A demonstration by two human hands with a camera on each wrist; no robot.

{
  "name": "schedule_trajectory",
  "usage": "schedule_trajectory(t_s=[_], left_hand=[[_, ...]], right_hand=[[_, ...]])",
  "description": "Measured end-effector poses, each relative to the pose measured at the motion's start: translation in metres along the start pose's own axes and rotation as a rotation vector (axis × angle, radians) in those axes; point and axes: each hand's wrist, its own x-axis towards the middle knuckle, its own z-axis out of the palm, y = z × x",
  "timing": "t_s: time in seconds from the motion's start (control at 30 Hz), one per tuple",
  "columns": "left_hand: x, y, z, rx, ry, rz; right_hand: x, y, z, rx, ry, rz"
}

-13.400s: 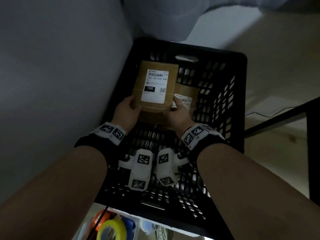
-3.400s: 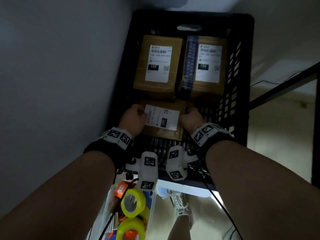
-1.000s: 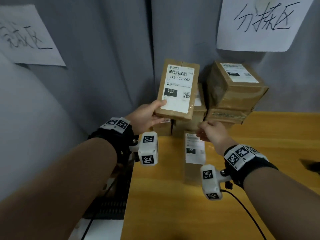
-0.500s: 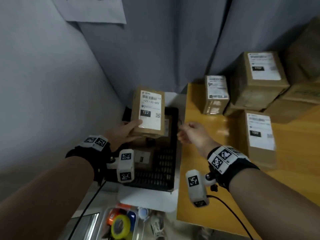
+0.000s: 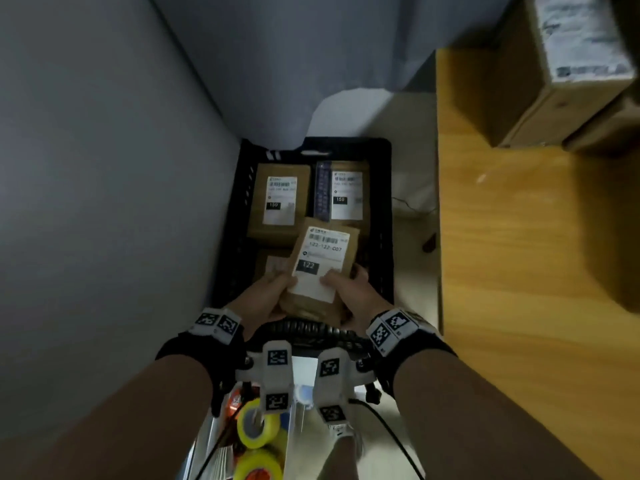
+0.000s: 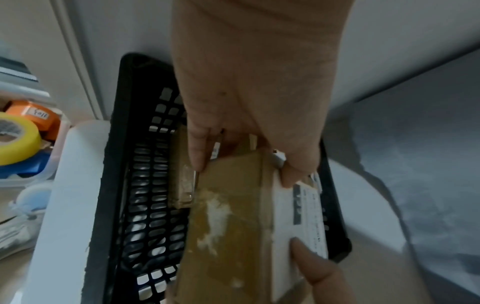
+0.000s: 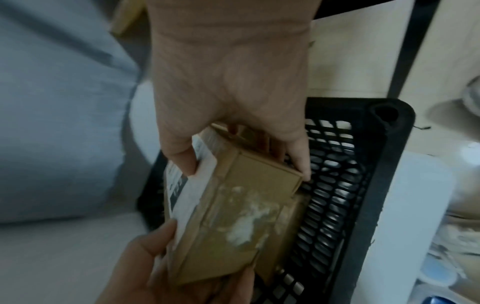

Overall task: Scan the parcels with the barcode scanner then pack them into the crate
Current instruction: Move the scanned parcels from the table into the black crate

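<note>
Both hands hold a brown parcel (image 5: 320, 268) with a white label reading 122, tilted over the near right part of the black crate (image 5: 386, 216). My left hand (image 5: 266, 296) grips its near left corner, thumb on the label. My right hand (image 5: 349, 292) grips the near right corner the same way. The wrist views show the parcel (image 6: 233, 226) (image 7: 233, 216) pinched between thumb and fingers above the crate's mesh floor. Two labelled parcels (image 5: 278, 199) (image 5: 343, 195) lie side by side at the crate's far end, a third parcel (image 5: 270, 268) near left. No scanner is visible.
A grey wall (image 5: 104, 202) runs along the crate's left side. The wooden table (image 5: 519, 254) stands to the right with more parcels (image 5: 568, 64) on it. Below my wrists a bin holds yellow tape rolls (image 5: 258, 426). A white ledge (image 6: 72, 205) borders the crate's near end.
I have turned down toward the crate. The right hand, free half a second ago, now grips the 122 parcel together with the left, and the parcel has come down over the crate.
</note>
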Motion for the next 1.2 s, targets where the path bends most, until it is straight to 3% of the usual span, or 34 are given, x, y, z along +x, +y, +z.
schedule_trajectory(t_s=[0.1,0.23,0.37,0.57,0.83,1.1,1.2], left_hand=[[0.040,-0.021,-0.004,0.103,0.049,-0.001],[0.084,-0.040,-0.012,0.203,0.110,0.036],[0.113,-0.050,-0.020,0.280,0.076,0.053],[0.143,-0.061,-0.024,0.290,0.134,0.057],[0.168,-0.070,-0.009,0.217,0.196,0.113],[0.161,-0.062,-0.005,0.235,0.201,0.146],[0.148,-0.051,-0.015,0.197,0.207,0.143]], right_hand=[[0.038,0.024,0.002,-0.005,0.149,0.003],[0.087,0.037,0.004,-0.343,0.364,-0.042],[0.127,0.045,-0.010,-0.507,0.387,-0.049],[0.155,0.064,-0.026,-0.323,0.404,-0.095],[0.186,0.073,-0.032,-0.510,0.330,-0.177],[0.178,0.062,-0.029,-0.766,0.238,-0.024],[0.156,0.048,-0.021,-0.877,0.269,-0.084]])
